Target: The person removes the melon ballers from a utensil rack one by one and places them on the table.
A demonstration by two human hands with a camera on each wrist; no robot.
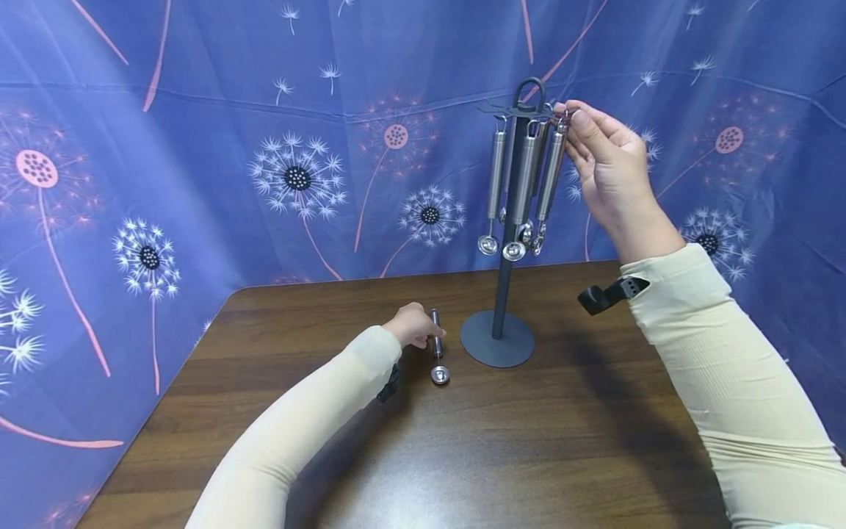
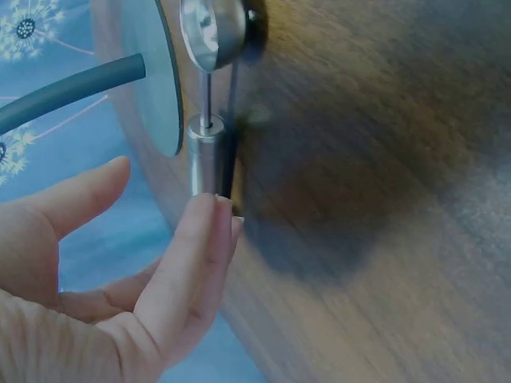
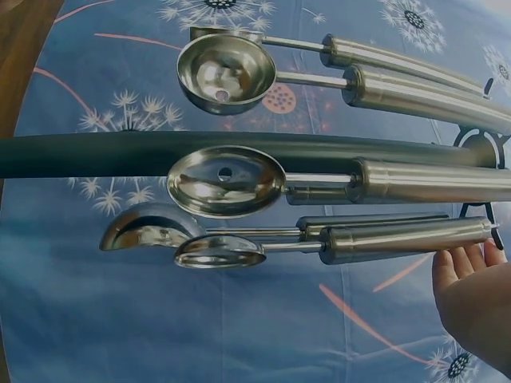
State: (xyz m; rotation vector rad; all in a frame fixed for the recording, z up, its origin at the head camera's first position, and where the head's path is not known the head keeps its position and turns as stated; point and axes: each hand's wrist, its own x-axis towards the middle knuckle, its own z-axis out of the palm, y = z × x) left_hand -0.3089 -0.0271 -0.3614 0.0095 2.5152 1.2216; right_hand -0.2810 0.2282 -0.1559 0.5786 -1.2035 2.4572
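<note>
A: Starting nearest, what's on the worktop (image 1: pixel 529 441)?

B: A small metal spoon (image 1: pixel 438 351), lying flat with its bowl towards the wearer. The left hand (image 1: pixel 415 325) is at its handle, the fingers extended against it and the thumb standing clear in the left wrist view, so it isn't gripped.

A: And beyond that?

B: A dark stand (image 1: pixel 504 283), its round base just to the right of that spoon and apart from it. Several metal utensils hang by their end loops from the hooks at its top.

A: The other hand?

B: The right hand (image 1: pixel 611 162) is up there, thumb and fingers pinching the loop end of a hanging spoon (image 1: pixel 551 173) on the stand's right side.

A: Which step is that?

B: I'd judge it's handling that spoon at its hook; hanging or unhooking, I can't tell. Next calls for keeping the loop steady on the hook, and closing the left thumb if the lying one is wanted.

A: Any brand or writing?

B: None that I can read on the handles, bowls or stand. Farthest back, the blue curtain (image 1: pixel 218 184) carries only dandelion prints.
</note>
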